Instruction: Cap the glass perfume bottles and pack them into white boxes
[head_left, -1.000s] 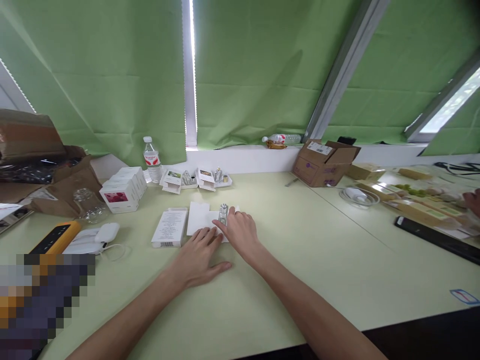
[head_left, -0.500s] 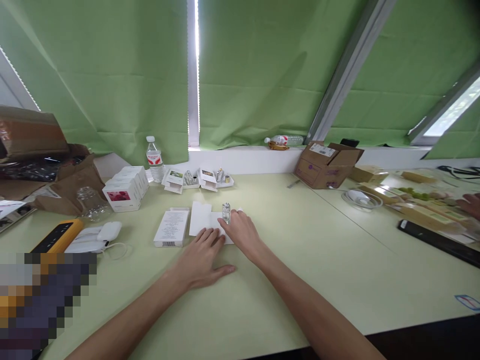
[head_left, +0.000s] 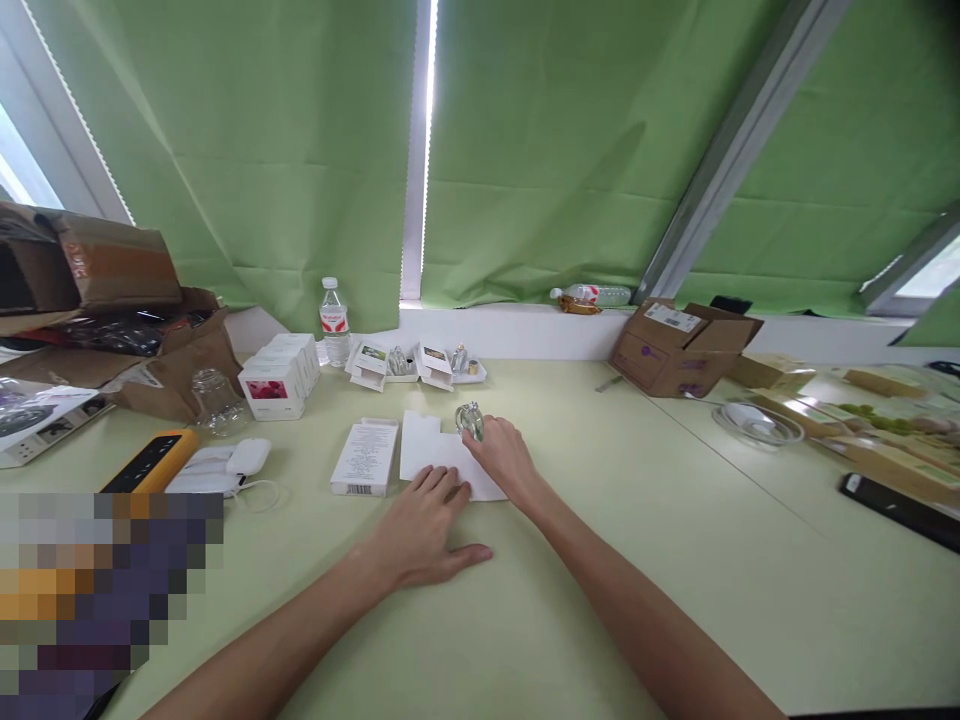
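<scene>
My left hand (head_left: 427, 530) lies flat with its thumb spread, its fingertips on the lower edge of a white folded card (head_left: 421, 446). Over the card's right part, my right hand (head_left: 510, 462) grips a small clear glass perfume bottle (head_left: 470, 421) between thumb and fingers. The bottle's broad rounded side faces me, and its lower part is hidden by the thumb. Just left of the card lies a white carton (head_left: 365, 458) with printed text and a barcode.
Behind the card, two white trays with small bottles and opened flaps (head_left: 436, 366) stand by the wall. White boxes (head_left: 274, 390), a water bottle (head_left: 334, 325) and a yellow-black device (head_left: 150, 460) are at left. A cardboard box (head_left: 679, 350) and black bar (head_left: 896, 508) are at right.
The perfume bottle has turned in my right hand from its narrow edge to its broad side. More of the card's right part shows. My left hand stays on the card; the view has swung left.
</scene>
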